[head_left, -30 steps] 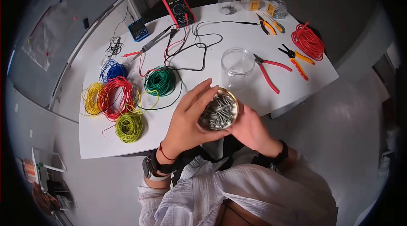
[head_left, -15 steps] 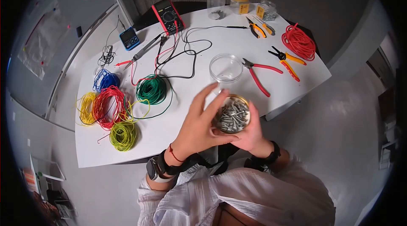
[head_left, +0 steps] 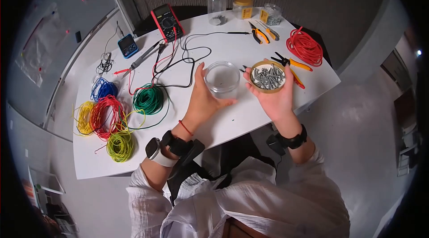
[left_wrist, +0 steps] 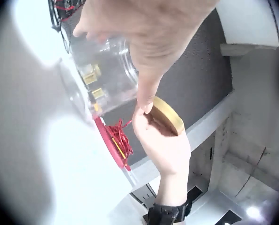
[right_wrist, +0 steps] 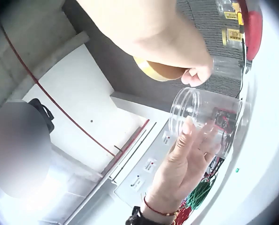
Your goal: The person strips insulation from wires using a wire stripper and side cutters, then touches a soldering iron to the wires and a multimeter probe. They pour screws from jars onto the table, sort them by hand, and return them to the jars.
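Note:
My left hand (head_left: pixel 202 97) grips a clear lidless jar (head_left: pixel 222 87) from its left side, thumb and fingers spread around the wall. The jar stands upright on the white table, and the right wrist view shows my fingers through its clear wall (right_wrist: pixel 214 105). My right hand (head_left: pixel 277 101) holds a shallow gold lid (head_left: pixel 263 90) from below, with fingers and thumb at its rim. A heap of small silver screws (head_left: pixel 268 77) lies in this lid. In the left wrist view the gold lid (left_wrist: pixel 167 115) appears beside the jar. Red-handled cutters (left_wrist: pixel 112 144) lie behind, mostly hidden in the head view.
Coils of blue, yellow, red and green wire (head_left: pixel 149 99) lie on the left. A multimeter (head_left: pixel 167 22), its leads and a small blue device (head_left: pixel 128 46) are at the back. Jars (head_left: pixel 216 8), pliers (head_left: pixel 259 32), wire strippers (head_left: pixel 295 64) and red cord (head_left: pixel 304 47) occupy the back right.
Both hands were together at the gold lid of screws. My left hand has let go and moved left onto the clear jar, while my right hand has carried the lid right and forward.

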`<action>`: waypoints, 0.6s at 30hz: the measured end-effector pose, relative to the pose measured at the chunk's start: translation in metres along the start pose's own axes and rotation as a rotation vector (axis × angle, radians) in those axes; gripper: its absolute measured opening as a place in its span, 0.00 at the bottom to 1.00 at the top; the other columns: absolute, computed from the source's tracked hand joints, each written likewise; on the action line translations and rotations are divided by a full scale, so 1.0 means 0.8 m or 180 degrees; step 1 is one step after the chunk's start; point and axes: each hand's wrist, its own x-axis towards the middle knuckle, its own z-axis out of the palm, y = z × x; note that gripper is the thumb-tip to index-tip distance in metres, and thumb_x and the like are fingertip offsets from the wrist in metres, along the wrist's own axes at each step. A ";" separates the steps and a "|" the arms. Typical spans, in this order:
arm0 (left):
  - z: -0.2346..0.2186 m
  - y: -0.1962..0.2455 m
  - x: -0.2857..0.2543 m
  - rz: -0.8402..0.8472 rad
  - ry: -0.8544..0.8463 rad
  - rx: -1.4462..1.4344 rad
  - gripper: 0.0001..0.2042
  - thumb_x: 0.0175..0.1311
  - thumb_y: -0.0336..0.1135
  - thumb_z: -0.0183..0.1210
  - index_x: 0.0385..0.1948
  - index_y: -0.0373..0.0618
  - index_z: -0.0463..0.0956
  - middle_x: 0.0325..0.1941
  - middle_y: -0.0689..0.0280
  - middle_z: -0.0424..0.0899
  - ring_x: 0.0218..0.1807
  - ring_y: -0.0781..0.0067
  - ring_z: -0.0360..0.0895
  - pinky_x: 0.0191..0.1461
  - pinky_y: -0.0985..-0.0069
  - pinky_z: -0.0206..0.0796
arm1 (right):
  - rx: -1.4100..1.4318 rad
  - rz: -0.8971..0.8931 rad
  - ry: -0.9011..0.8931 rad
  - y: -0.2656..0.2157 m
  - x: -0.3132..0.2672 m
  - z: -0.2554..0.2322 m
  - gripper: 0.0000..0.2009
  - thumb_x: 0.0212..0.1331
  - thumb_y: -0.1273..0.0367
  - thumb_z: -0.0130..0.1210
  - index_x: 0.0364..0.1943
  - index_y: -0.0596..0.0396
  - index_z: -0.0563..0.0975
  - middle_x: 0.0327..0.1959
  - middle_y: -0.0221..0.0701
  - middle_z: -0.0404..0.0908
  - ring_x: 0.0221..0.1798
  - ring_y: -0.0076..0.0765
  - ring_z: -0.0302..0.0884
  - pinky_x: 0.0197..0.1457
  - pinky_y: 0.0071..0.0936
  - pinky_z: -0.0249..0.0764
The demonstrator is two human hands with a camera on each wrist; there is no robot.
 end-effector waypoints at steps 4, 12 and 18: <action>0.010 -0.002 0.002 -0.0415 0.0067 -0.0240 0.49 0.29 0.40 0.74 0.56 0.34 0.51 0.53 0.47 0.66 0.54 0.54 0.67 0.56 0.68 0.61 | -0.0200 0.0047 0.0139 0.000 0.020 -0.001 0.24 0.59 0.46 0.35 0.49 0.47 0.64 0.45 0.41 0.72 0.50 0.40 0.71 0.49 0.35 0.67; -0.010 0.015 0.006 -0.0241 -0.0289 0.0234 0.43 0.30 0.41 0.72 0.52 0.36 0.57 0.49 0.51 0.70 0.51 0.57 0.70 0.53 0.70 0.63 | -0.0547 -0.0121 -0.0044 -0.003 0.044 0.026 0.24 0.61 0.48 0.34 0.50 0.51 0.65 0.47 0.42 0.71 0.51 0.41 0.71 0.51 0.34 0.67; -0.020 0.016 0.006 -0.0131 -0.0154 0.0245 0.43 0.30 0.41 0.72 0.51 0.36 0.57 0.47 0.52 0.70 0.50 0.57 0.70 0.52 0.70 0.63 | -0.1795 -0.0336 -0.0447 0.008 0.055 0.046 0.21 0.62 0.56 0.40 0.55 0.52 0.61 0.51 0.38 0.68 0.53 0.37 0.69 0.54 0.31 0.66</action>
